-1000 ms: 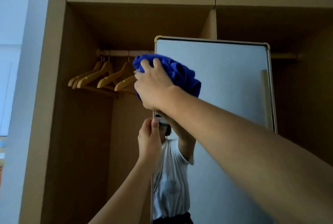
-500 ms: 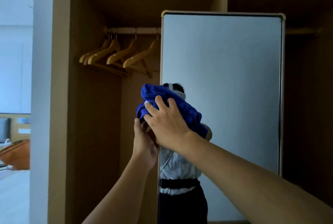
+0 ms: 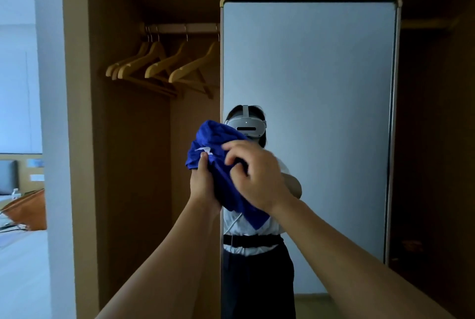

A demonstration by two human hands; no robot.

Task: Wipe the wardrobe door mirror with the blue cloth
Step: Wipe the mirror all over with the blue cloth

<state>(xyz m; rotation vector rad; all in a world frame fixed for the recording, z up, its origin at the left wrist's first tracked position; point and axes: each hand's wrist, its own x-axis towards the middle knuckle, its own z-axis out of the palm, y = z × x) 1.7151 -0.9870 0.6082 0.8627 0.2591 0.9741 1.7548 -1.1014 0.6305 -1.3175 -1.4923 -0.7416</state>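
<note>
Lower now than a second ago, when the right hand alone pressed it near the top corner of the glass, the blue cloth (image 3: 218,164) sits bunched at about mid-height of the mirror (image 3: 321,113), just at its left edge, and both hands have closed on it. Both forearms reach up from the bottom of the view, cut off by the frame. The left hand (image 3: 203,185) grips the cloth's left side from below, thumb pressed up into the folds beside a small white tag. The right hand (image 3: 257,177) curls its fingers over the cloth from the right, knuckles toward the camera; its fingertips sink into the fabric and are hard to make out. A pointed tail of cloth hangs below the right wrist. Whether the cloth touches the glass cannot be told. Behind it, the mirror shows the person's reflection, partly hidden by cloth and hands. Left of the mirror, inside the open wardrobe (image 3: 128,164), wooden hangers (image 3: 159,69) hang from a rail (image 3: 180,28). Right of the mirror the wardrobe is too dark to read. At the far left edge, a brown bag (image 3: 28,208) is cut off.
</note>
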